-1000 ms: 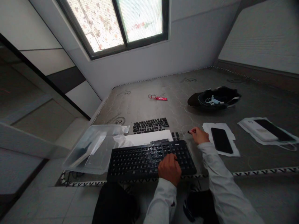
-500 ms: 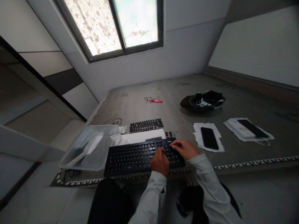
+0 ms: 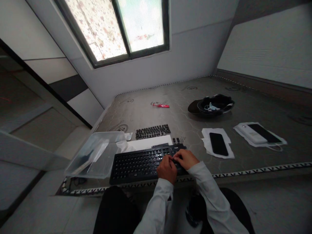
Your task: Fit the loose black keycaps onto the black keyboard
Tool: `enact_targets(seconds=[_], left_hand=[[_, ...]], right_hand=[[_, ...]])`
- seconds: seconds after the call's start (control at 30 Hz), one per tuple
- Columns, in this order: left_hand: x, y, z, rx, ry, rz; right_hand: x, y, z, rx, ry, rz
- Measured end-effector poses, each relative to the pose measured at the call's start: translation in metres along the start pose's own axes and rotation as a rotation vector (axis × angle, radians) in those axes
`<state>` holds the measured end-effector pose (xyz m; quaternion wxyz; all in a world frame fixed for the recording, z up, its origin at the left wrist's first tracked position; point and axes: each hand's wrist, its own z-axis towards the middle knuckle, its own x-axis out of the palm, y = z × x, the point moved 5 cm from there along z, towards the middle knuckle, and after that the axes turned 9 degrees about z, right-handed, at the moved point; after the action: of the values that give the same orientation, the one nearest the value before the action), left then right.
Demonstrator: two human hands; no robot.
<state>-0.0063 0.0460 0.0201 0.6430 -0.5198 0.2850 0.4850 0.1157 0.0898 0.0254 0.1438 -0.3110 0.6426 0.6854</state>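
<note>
Over the right part of the black keyboard (image 3: pixel 136 164), curled fingers of the left hand (image 3: pixel 167 169) and right hand (image 3: pixel 187 159) nearly met; whether they were clamped on anything could not be told. Behind it lay a white panel (image 3: pixel 141 143) and rows of keycaps (image 3: pixel 152 131); a translucent bin (image 3: pixel 110 162) stood left, a smartphone (image 3: pixel 218 144) lay right, all on the mattress (image 3: pixel 136 112).

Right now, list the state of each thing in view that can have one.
Keyboard: lying flat, partly covered by the hands
Left hand: fingers bent over the keyboard; grip unclear
Right hand: fingers bent, close to the left hand; grip unclear
Loose keycaps: set out in rows
Plastic box: open, things inside
Cap: upturned, something pale inside
Nearer phone: flat, screen dark
Window: seemingly shut
</note>
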Motion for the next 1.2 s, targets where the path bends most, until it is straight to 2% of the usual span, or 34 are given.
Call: enact_targets(seconds=[0.13,0.5,0.9,1.1,1.2], left_hand=[[-0.0009,-0.0013,-0.0001,-0.022,0.043,0.002],[0.0007,0.0002,0.0000,-0.007,0.020,0.013],[-0.0004,-0.0010,-0.0007,0.006,-0.007,-0.005],[0.0006,-0.0004,-0.0005,-0.020,0.027,-0.004],[0.0005,-0.0007,-0.0006,-0.006,0.019,-0.008]], right_hand=[[0.0012,0.0003,0.0002,0.016,-0.014,-0.003],[-0.0031,0.0004,0.0002,0.091,-0.031,-0.017],[-0.0056,0.0007,0.0000,0.110,-0.065,-0.027],[-0.0033,-0.0034,0.0014,0.093,-0.096,-0.071],[-0.0028,-0.0033,0.0026,0.033,-0.094,-0.076]])
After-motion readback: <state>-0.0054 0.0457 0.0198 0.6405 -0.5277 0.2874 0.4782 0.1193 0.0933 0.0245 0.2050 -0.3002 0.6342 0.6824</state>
